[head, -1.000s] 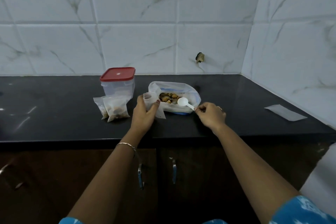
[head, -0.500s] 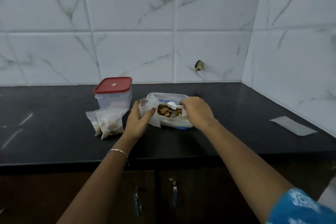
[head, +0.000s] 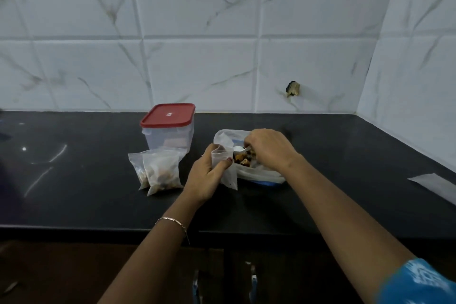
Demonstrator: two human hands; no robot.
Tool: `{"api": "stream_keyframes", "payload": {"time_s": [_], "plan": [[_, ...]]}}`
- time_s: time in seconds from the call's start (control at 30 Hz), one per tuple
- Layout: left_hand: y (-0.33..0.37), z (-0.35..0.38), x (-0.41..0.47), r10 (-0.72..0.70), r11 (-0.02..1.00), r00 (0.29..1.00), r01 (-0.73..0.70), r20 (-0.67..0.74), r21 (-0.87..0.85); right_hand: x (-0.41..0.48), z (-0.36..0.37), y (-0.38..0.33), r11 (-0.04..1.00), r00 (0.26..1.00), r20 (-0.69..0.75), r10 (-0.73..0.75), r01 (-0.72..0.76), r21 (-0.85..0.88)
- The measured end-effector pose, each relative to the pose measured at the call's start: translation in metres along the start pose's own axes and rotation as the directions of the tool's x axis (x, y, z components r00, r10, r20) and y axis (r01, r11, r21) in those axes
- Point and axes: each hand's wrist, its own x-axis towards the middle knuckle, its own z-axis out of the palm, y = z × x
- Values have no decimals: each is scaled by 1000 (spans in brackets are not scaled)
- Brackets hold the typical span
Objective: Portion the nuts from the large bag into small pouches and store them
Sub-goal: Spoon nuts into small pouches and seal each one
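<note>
Scooping stage: nuts going from large bag to small pouch.
My left hand [head: 207, 177] grips the small pouch [head: 228, 171] just beside the large bag [head: 259, 175] on the counter [head: 86, 180]. My right hand [head: 270, 149] pinches the white spoon [head: 238, 148] over the nuts [head: 243, 159]. Recommendation: hold the pouch mouth wide, tip slowly.

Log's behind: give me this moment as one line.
step: scooping nuts | left hand: holds small pouch open | right hand: white spoon in large bag | two filled pouches beside red-lidded container
</note>
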Motion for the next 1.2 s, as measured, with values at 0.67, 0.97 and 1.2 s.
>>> {"api": "stream_keyframes", "payload": {"time_s": [0.67,0.97,1.2], "plan": [[-1,4,0,-28,970,995,52,-101,238,-13,-14,18,981,982,16,-189,190,-38],[6,0,-5,9,975,985,29,-170,222,-3,-17,-3,963,971,-9,-241,238,-129],[9,2,-6,-33,974,988,66,-153,219,-24,-17,8,965,969,4,-248,247,-92]]}}
